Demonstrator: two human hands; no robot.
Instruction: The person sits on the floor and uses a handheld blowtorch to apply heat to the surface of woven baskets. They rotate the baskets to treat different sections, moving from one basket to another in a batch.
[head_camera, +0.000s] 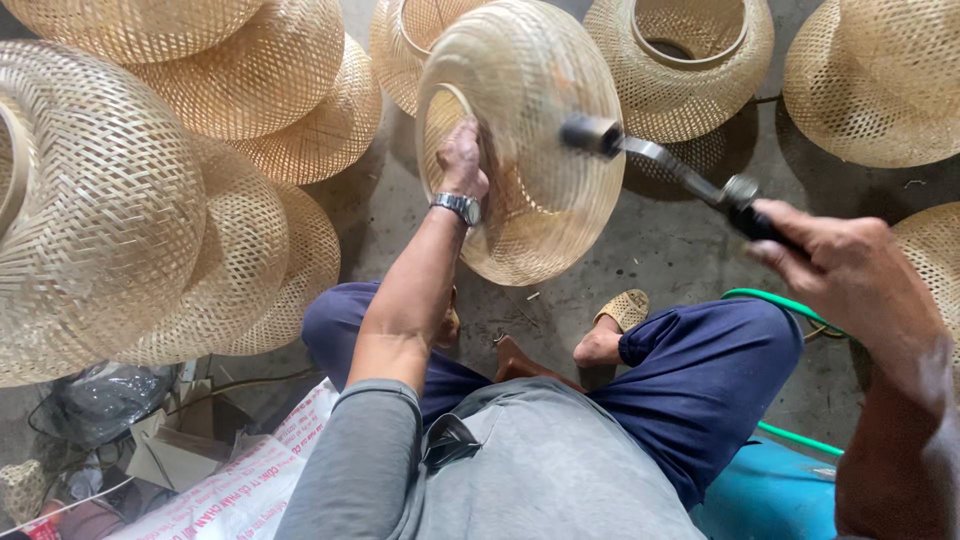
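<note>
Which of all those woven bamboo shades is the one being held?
The round shade at top centre, tipped on edge: the left hand grips its rim, the right hand points a torch at it. The others lie untouched.

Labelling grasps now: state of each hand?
Left hand: holding the rim of the round woven bamboo shade.
Right hand: closed on the black-handled metal torch.

Your left hand (462, 160) sits on the woven shade (525, 140) before you; your right hand (835, 265) holds the torch (680, 170) to its right, stacked shades (150, 200) left.
</note>
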